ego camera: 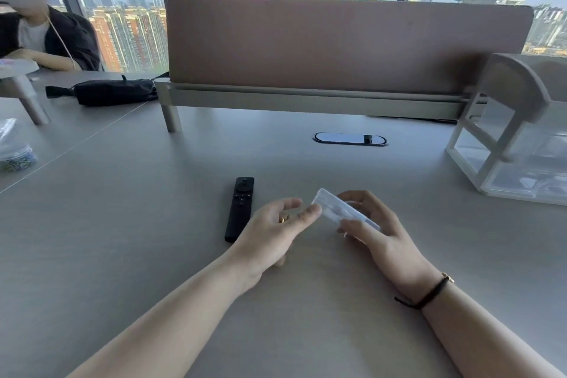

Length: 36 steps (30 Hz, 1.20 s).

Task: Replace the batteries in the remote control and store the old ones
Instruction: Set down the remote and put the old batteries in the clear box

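Grey desk (122,224), remote (240,209), hands holding clear case (343,213)

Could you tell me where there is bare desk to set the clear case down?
Bare desk lies left of the remote, and between the cable slot and the hands. Right of the right hand is free up to the organizer. Crowded: far left, by the umbrella.

Left hand (276,224): forearm enters from 7 o'clock, palm turned inward, fingers loosely curled and spread, pointing toward 2 o'clock. Right hand (371,224): forearm enters from 5 o'clock, fingers and thumb closed in a pinch grip
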### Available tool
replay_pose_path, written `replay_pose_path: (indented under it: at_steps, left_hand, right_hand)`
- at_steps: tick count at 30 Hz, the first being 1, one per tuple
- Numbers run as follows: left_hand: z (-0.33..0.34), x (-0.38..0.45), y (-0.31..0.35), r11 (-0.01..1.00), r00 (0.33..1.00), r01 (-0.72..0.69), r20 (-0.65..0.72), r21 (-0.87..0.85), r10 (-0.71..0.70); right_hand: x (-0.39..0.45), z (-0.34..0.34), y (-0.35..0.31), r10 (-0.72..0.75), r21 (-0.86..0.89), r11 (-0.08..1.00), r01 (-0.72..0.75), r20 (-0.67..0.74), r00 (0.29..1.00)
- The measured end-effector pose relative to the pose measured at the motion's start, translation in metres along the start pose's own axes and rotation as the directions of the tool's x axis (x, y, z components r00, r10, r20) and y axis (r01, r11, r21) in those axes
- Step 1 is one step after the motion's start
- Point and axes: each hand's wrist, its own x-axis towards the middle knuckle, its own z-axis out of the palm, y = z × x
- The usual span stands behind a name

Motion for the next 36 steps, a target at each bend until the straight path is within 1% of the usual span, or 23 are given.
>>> replay_pose_path:
  at_steps: [2, 4, 7, 10, 12, 15, 19, 21, 23, 25, 26, 27, 29, 31, 33, 35, 36]
  left_hand:
    - [0.001, -0.003, 0.002, 0.999, 0.996, -0.024, 0.091, 0.021, 0.022]
    - [0.002, -0.006, 0.006, 0.999, 0.99, -0.039, 0.134, 0.022, 0.036]
    - [0.002, -0.008, 0.008, 1.0, 0.994, -0.013, 0.11, 0.004, 0.013]
    - [0.002, -0.009, 0.008, 0.999, 0.995, -0.032, 0.093, -0.011, 0.033]
    - [0.003, -0.009, 0.008, 0.998, 0.995, -0.045, 0.087, -0.045, 0.048]
    - [0.003, -0.011, 0.011, 0.997, 0.996, -0.031, 0.078, -0.075, 0.037]
    - [0.002, -0.013, 0.011, 0.998, 0.992, -0.043, 0.113, -0.054, 0.049]
    - [0.002, -0.013, 0.011, 0.997, 0.992, -0.048, 0.116, -0.06, 0.054]
    - [0.003, -0.013, 0.01, 0.996, 0.99, -0.069, 0.119, -0.054, 0.075]
    - [0.002, -0.013, 0.009, 0.995, 0.986, -0.093, 0.132, -0.044, 0.098]
    - [0.002, -0.013, 0.009, 0.993, 0.984, -0.104, 0.141, -0.048, 0.109]
    - [0.001, -0.013, 0.008, 0.992, 0.98, -0.118, 0.155, -0.054, 0.125]
    - [-0.001, -0.014, 0.011, 0.987, 0.969, -0.15, 0.189, -0.05, 0.157]
    - [-0.003, -0.015, 0.013, 0.986, 0.963, -0.168, 0.214, 0.001, 0.164]
    - [-0.003, -0.015, 0.012, 0.983, 0.961, -0.177, 0.227, 0.051, 0.161]
    - [-0.003, -0.013, 0.01, 0.98, 0.958, -0.179, 0.244, 0.093, 0.152]
    - [-0.003, -0.011, 0.008, 0.976, 0.957, -0.18, 0.25, 0.125, 0.145]
  right_hand:
    - [-0.001, 0.007, -0.003, 0.001, 0.031, 1.0, -0.003, 0.064, 0.998]
    - [-0.003, 0.014, -0.006, -0.009, 0.019, 1.0, 0.007, 0.098, 0.995]
    - [-0.004, 0.018, -0.006, -0.018, -0.036, 0.999, 0.021, 0.091, 0.996]
    - [-0.005, 0.02, -0.007, -0.042, -0.122, 0.991, 0.051, 0.072, 0.997]
    - [-0.005, 0.021, -0.008, -0.058, -0.136, 0.989, 0.066, 0.066, 0.996]
    - [-0.006, 0.021, -0.008, -0.062, -0.1, 0.993, 0.07, 0.077, 0.995]
    - [-0.005, 0.019, -0.009, -0.051, -0.035, 0.998, 0.054, 0.078, 0.996]
    - [-0.005, 0.02, -0.011, -0.035, 0.027, 0.999, 0.034, 0.047, 0.998]
    - [-0.004, 0.019, -0.01, 0.013, 0.109, 0.994, -0.012, -0.011, 1.0]
    - [0.0, 0.016, -0.007, 0.11, 0.235, 0.967, -0.095, -0.055, 0.992]
    - [0.002, 0.014, -0.006, 0.186, 0.334, 0.93, -0.155, -0.063, 0.981]
    - [0.005, 0.012, -0.007, 0.27, 0.442, 0.87, -0.218, -0.057, 0.961]
    - [0.009, 0.009, -0.009, 0.378, 0.58, 0.765, -0.281, -0.051, 0.925]
    - [0.011, 0.007, -0.009, 0.432, 0.616, 0.73, -0.294, -0.083, 0.898]
    - [0.012, 0.007, -0.01, 0.457, 0.618, 0.729, -0.296, -0.117, 0.882]
    - [0.013, 0.009, -0.009, 0.466, 0.601, 0.745, -0.288, -0.161, 0.87]
    - [0.013, 0.01, -0.008, 0.459, 0.571, 0.772, -0.279, -0.197, 0.867]
